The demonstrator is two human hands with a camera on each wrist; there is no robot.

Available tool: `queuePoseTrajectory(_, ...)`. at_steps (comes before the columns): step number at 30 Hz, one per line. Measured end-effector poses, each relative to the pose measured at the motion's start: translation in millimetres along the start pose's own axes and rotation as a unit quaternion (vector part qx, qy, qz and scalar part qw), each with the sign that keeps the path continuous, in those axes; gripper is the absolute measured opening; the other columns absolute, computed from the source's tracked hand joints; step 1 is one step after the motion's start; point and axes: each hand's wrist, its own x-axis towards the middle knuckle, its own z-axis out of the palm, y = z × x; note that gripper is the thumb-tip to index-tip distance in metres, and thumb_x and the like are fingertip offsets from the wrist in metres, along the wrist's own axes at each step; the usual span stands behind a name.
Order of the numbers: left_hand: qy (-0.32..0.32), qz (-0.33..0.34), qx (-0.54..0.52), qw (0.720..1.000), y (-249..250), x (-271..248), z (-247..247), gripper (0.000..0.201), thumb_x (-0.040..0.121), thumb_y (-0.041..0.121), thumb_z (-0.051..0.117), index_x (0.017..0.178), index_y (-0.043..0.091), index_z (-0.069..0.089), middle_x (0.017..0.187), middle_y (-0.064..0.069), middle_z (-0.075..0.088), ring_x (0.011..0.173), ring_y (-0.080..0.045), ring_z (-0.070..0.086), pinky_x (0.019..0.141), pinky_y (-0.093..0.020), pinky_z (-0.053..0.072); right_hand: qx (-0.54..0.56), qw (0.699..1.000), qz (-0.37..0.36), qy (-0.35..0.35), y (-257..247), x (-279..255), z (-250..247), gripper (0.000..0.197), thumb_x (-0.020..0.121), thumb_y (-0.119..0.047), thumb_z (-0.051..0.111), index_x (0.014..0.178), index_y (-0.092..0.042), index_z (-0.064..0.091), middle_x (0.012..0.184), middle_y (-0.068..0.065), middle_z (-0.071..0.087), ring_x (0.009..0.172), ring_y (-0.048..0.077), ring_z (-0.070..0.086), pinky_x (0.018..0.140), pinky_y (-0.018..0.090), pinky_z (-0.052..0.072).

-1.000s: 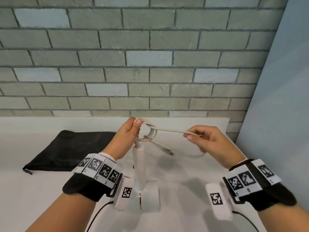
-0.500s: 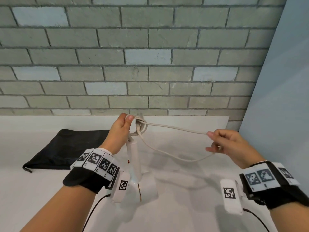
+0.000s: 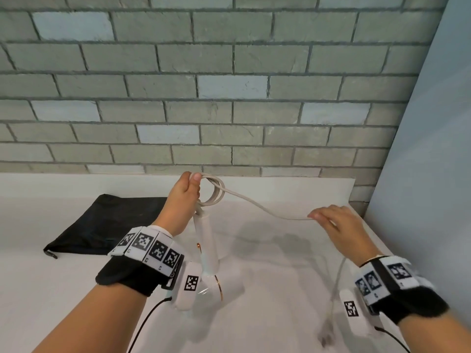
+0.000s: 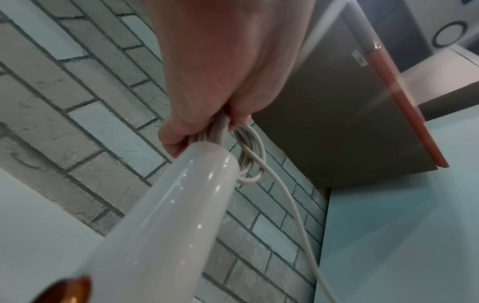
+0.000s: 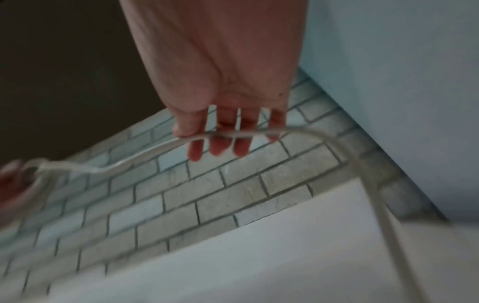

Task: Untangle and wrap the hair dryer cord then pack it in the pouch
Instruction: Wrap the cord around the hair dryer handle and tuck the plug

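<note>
The white hair dryer (image 3: 207, 242) stands with its head on the table and its handle (image 4: 181, 205) pointing up. My left hand (image 3: 187, 197) grips small coils of the white cord (image 3: 216, 196) at the top of that handle; the wrist view shows the loops (image 4: 250, 162) bunched under my fingers. From there the cord (image 3: 254, 205) sags rightward to my right hand (image 3: 331, 221). My thumb holds it loosely against nearly straight fingers (image 5: 220, 143). Past that hand the cord (image 5: 368, 180) drops to the blurred plug (image 3: 326, 337). The black pouch (image 3: 107, 222) lies flat at the left.
The white table (image 3: 76, 301) ends at a grey brick wall (image 3: 229, 110) behind and a pale blue wall (image 3: 428, 174) close on the right. Black cables run from both wrist bands.
My right hand has slid right and toward me along the cord, lengthening the loose span, which now sags. My left hand keeps the coils and has risen slightly.
</note>
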Motion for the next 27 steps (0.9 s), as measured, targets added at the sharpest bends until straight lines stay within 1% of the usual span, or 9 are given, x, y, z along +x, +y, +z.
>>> queuePoseTrajectory(2,-0.001,0.005,-0.009,1.000,1.8,-3.5,0.3,0.029,0.098,0.033,0.030,0.079,0.014,0.042,0.071,-0.001,0.041,0.066,-0.011,0.040,0.049,-0.002,0.034,-0.102,0.993,-0.044,0.038,-17.5,-1.1,6.8,0.030,0.092,-0.031,0.041,0.115,-0.025,0.059,0.107,0.004,0.061,0.101,0.026,0.048,0.082,0.037,0.036)
queuePoseTrajectory(5,-0.004,0.004,-0.035,0.999,6.4,-7.8,5.2,0.029,0.098,0.032,0.030,0.078,0.016,0.043,0.071,0.001,0.040,0.064,-0.010,0.039,0.048,-0.002,0.034,-0.022,0.989,-0.144,0.024,-77.6,-1.4,10.3,0.044,0.092,-0.037,0.031,0.129,-0.020,0.046,0.117,0.003,0.053,0.100,0.019,0.044,0.083,0.030,0.037)
queuePoseTrajectory(8,-0.013,0.003,-0.047,0.999,12.4,-13.2,9.6,0.028,0.098,0.031,0.030,0.084,0.011,0.045,0.070,0.001,0.040,0.062,-0.010,0.038,0.048,-0.002,0.034,0.038,0.983,-0.174,-0.043,-121.8,1.0,25.8,0.043,0.094,-0.036,0.040,0.133,-0.016,0.042,0.114,0.004,0.048,0.092,0.018,0.052,0.080,0.027,0.043)
queuePoseTrajectory(11,-0.031,-0.001,-0.064,0.997,14.3,-19.3,9.0,0.028,0.097,0.033,0.031,0.078,0.018,0.045,0.067,0.003,0.040,0.061,-0.009,0.038,0.052,-0.006,0.036,0.044,0.982,-0.183,-0.024,-133.3,9.4,37.5,0.030,0.092,-0.026,0.047,0.115,-0.009,0.055,0.104,0.009,0.050,0.080,0.025,0.055,0.073,0.033,0.045)
queuePoseTrajectory(14,-0.064,-0.041,-0.128,0.989,12.7,-21.6,5.3,0.031,0.097,0.035,0.032,0.073,0.020,0.045,0.065,0.005,0.038,0.060,-0.009,0.037,0.065,-0.022,0.033,0.105,0.973,-0.206,0.015,-126.8,18.4,37.9,0.026,0.089,-0.026,0.051,0.090,-0.003,0.062,0.082,0.006,0.051,0.067,0.019,0.051,0.066,0.016,0.039)
queuePoseTrajectory(16,-0.093,-0.077,-0.211,0.970,13.2,-22.4,4.9,0.033,0.097,0.032,0.033,0.069,0.019,0.043,0.060,0.007,0.036,0.056,-0.008,0.035,0.063,-0.024,0.029,0.176,0.966,-0.179,0.063,-120.2,24.2,35.5,0.023,0.087,-0.024,0.054,0.090,-0.004,0.067,0.077,-0.002,0.048,0.064,0.012,0.051,0.068,0.010,0.040)
queuePoseTrajectory(18,-0.110,-0.103,-0.271,0.951,15.4,-25.1,7.0,0.033,0.098,0.028,0.032,0.068,0.017,0.041,0.056,0.009,0.035,0.051,-0.006,0.033,0.055,-0.017,0.031,0.247,0.957,-0.126,0.086,-117.5,27.0,37.6,0.016,0.085,-0.013,0.059,0.095,-0.005,0.069,0.076,-0.004,0.048,0.067,0.019,0.060,0.069,0.022,0.051)
queuePoseTrajectory(22,-0.122,-0.109,-0.329,0.930,16.6,-28.4,12.2,0.034,0.098,0.025,0.032,0.066,0.016,0.041,0.053,0.009,0.034,0.046,-0.003,0.034,0.046,-0.011,0.034,0.393,0.919,-0.015,0.025,-132.3,18.8,54.0,0.020,0.087,0.002,0.052,0.100,-0.001,0.066,0.081,0.003,0.055,0.068,0.013,0.065,0.067,0.018,0.056)
queuePoseTrajectory(27,-0.104,-0.098,-0.323,0.936,12.2,-25.0,9.3,0.033,0.098,0.028,0.032,0.069,0.017,0.042,0.058,0.006,0.032,0.051,-0.005,0.033,0.053,-0.016,0.032,0.585,0.797,0.067,-0.132,-150.0,6.7,52.5,0.024,0.094,-0.009,0.041,0.096,-0.003,0.064,0.092,0.014,0.066,0.085,0.024,0.065,0.077,0.034,0.055)
